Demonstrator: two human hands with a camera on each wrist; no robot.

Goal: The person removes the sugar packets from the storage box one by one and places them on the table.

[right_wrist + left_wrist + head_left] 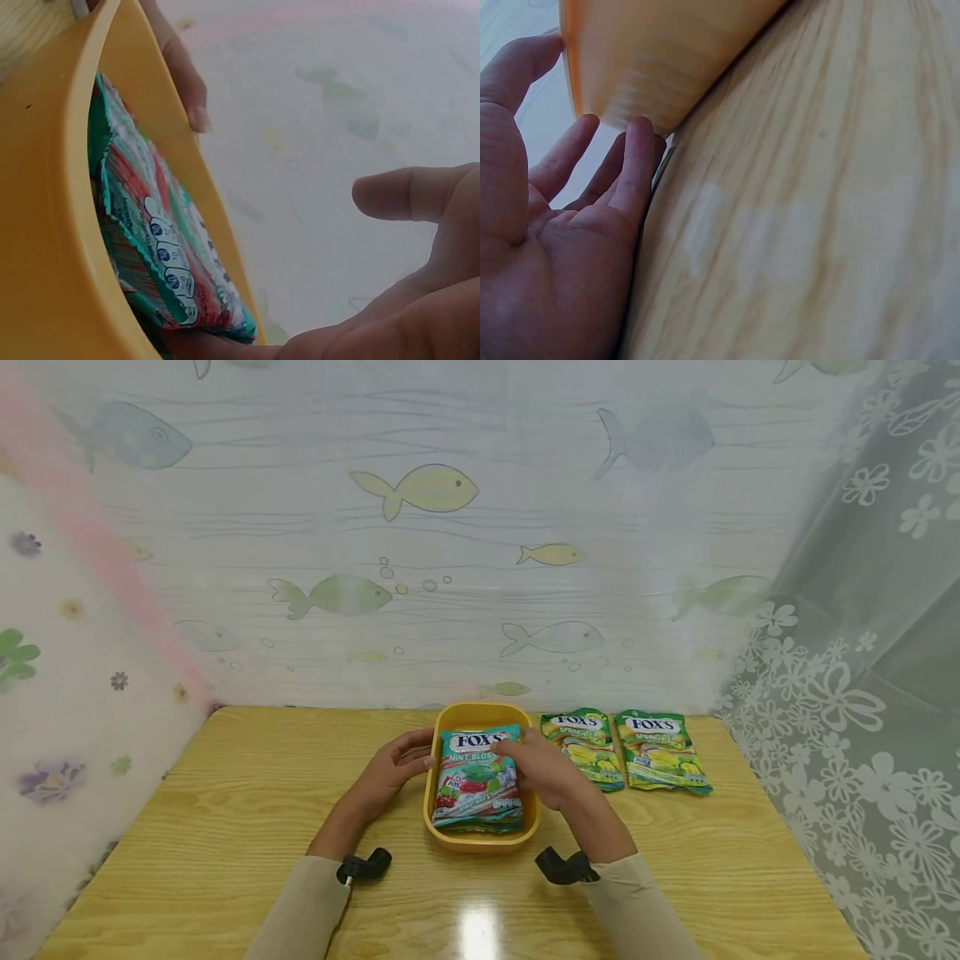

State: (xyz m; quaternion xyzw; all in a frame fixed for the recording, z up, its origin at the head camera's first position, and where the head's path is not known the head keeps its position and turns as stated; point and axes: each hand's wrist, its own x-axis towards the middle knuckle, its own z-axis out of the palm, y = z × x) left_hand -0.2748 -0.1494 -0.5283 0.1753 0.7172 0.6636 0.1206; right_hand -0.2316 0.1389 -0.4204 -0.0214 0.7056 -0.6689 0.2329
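A yellow plastic bin (pixel 483 843) stands on the wooden table. Inside it lie teal candy bags in a stack, the top bag (pixel 474 785) marked FOX'S. My left hand (pixel 388 772) is at the bin's left side. In the left wrist view its thumb (pixel 525 64) touches the rim, and its fairly straight fingers (pixel 634 161) lie at the outer wall. My right hand (pixel 551 770) reaches over the right rim. In the right wrist view its fingers go down beside the bags (pixel 161 232), their tips hidden, while its thumb (pixel 405 193) is raised apart from them.
Right of the bin lie two green candy bags, one nearer (pixel 583 750) and one farther right (pixel 662 752); each seems to have another beneath it. A fish-print curtain (pixel 450 610) hangs behind the table (pixel 225 827). Black wrist mounts (pixel 365 865) sit on both forearms.
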